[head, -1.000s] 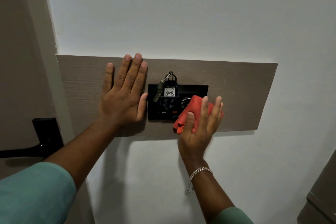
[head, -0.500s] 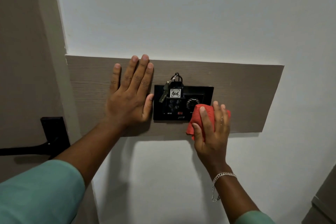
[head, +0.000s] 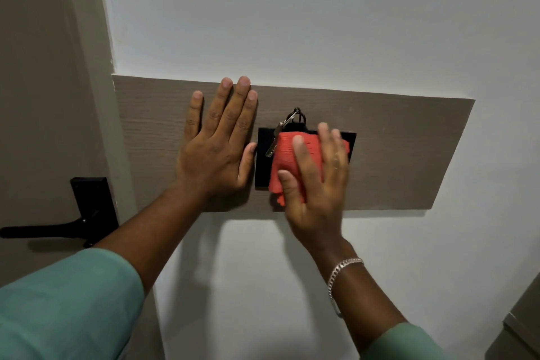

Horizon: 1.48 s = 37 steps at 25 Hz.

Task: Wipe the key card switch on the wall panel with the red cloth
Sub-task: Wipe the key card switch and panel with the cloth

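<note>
Left hand (head: pixel 217 145): lying flat and spread wide on the wooden wall panel (head: pixel 409 149), centre-left of the frame, thumb touching the left edge of the black key card switch (head: pixel 263 161); holding nothing.
Right hand (head: pixel 314 181): pressing the red cloth (head: pixel 287 155) flat against the switch, fingers extended over it, thumb hooking the cloth's lower edge.
Red cloth: sitting bunched at the centre of the frame, covering most of the switch face; a fold is hanging just below the switch's bottom edge.
Key card switch: showing only its left strip and right edge.
Key (head: pixel 273 143): dangling from a ring at the switch top, just left of the cloth.
Bracelet (head: pixel 340 272): circling the right wrist.
Door handle (head: pixel 58 229): sitting at the left edge of the frame.
</note>
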Motion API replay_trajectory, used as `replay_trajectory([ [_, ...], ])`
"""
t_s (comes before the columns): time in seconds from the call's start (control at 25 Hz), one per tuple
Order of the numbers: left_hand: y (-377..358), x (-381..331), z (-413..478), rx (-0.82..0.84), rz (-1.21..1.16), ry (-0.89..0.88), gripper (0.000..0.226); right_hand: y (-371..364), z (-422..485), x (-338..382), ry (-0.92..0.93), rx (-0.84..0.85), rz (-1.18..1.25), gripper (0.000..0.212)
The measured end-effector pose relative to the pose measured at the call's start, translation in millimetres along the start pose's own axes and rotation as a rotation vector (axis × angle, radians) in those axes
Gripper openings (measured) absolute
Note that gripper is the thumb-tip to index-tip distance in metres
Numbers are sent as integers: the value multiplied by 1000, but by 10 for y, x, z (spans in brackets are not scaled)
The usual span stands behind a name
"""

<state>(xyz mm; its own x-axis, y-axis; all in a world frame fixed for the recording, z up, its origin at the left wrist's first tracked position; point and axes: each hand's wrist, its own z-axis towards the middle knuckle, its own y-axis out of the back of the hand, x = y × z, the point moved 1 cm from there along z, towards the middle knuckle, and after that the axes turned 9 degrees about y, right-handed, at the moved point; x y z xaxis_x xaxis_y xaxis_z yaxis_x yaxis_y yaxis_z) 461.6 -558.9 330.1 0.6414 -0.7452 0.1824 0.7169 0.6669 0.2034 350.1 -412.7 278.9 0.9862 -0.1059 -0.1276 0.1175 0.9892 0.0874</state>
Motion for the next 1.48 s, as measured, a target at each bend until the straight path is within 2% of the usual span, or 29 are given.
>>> replay_trajectory([
  [0.16, 23, -1, 2, 8, 8, 5, 72, -16, -178, -43, 22, 115, -113, 54],
  [0.36, 15, -8, -1, 12, 22, 7, 72, -47, -51, -6, -191, 0, -86, 53],
  [0.48, 5, 0, -1, 4, 17, -1, 72, -101, -119, 64, -11, 102, -133, 59],
  [0.56, -9, -5, -11, -7, 23, 0, 72, 0, -325, -100, 31, 153, -128, 60],
  [0.6, -12, -9, -10, -18, 27, 0, 72, 56, -425, -188, -20, 144, -115, 59],
  [0.8, -14, -2, -13, -35, 24, -1, 73, 95, -668, -212, -540, -42, -32, 54],
  [1.0, -3, -10, -7, -32, 23, -6, 72, -222, -565, 213, -849, -314, 29, 52],
  [1.08, 3, -13, -5, -23, 22, -7, 73, -316, -500, 410, -919, -368, 79, 53],
  [1.24, 10, -6, -8, -17, 13, 1, 73, -344, -527, 639, -788, -224, 83, 50],
  [1.36, 16, -9, -9, -4, 12, 8, 73, -218, -606, 547, -657, -94, 65, 48],
  [1.48, 6, 7, -9, -6, 3, 3, 73, -29, -593, 329, -577, -87, 40, 46],
])
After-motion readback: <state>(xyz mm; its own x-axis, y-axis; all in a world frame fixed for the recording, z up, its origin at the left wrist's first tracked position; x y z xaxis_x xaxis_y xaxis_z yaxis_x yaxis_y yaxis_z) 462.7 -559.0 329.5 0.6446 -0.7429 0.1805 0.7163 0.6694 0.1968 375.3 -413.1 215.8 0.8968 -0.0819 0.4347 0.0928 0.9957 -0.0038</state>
